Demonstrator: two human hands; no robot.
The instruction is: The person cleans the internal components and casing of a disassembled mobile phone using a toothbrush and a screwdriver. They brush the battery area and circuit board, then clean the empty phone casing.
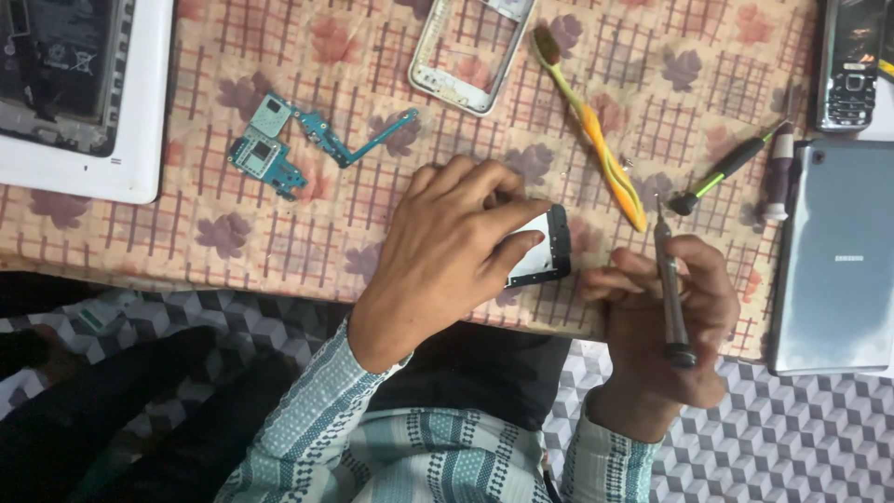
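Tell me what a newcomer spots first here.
Dead centre, the left hand grips a small white phone panel with a black frame at the table's near edge, while the right hand beside it holds a slim grey metal screwdriver. Next come the blue-green circuit boards upper left and the orange-and-yellow toothbrush lying diagonally on the floral checked tablecloth.

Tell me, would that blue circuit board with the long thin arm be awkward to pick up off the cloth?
Probably light: the blue circuit board is thin and lies flat on the patterned cloth. Its narrow arm looks like the weak spot and might bend or snap. Lying flush, it likely needs an edge lifted first; it should not roll.
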